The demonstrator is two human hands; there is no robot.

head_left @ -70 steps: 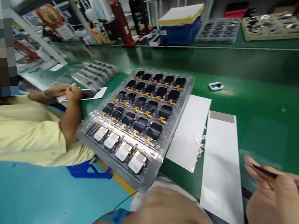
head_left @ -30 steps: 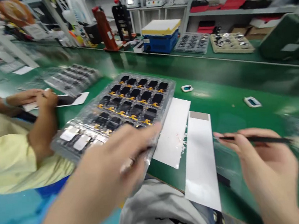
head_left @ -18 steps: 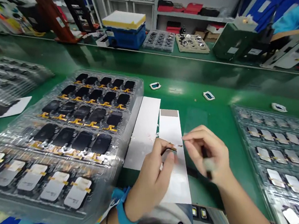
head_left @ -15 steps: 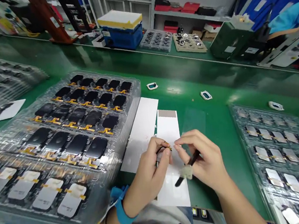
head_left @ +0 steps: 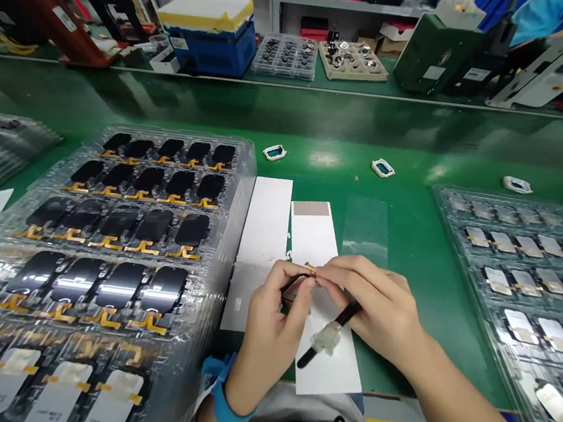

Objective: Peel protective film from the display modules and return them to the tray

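My left hand (head_left: 272, 313) is closed on a small display module (head_left: 295, 282). Only its dark edge shows between thumb and fingers, and a small yellow-orange flex cable end (head_left: 310, 266) sticks up at the fingertips. My right hand (head_left: 378, 295) pinches at that same cable end, its fingertips touching those of the left. Held in the right palm is a slim black stick-like tool (head_left: 307, 356) with a pale, crumpled lump wrapped around it; its tip points down left. Beneath both hands lies a white strip of card (head_left: 328, 367).
Left stands a stack of clear trays (head_left: 250, 154) with black display modules. Another clear tray (head_left: 443, 221) with silver-backed modules lies right. A second white sheet (head_left: 265, 206), a clear film (head_left: 366, 229) and several small white-rimmed pieces (head_left: 382, 168) rest on the green bench. A raised shelf (head_left: 230, 102) runs behind.
My right hand has come left until its fingertips meet the left ones. The black tool has swung down and left. The camera view has shifted slightly.
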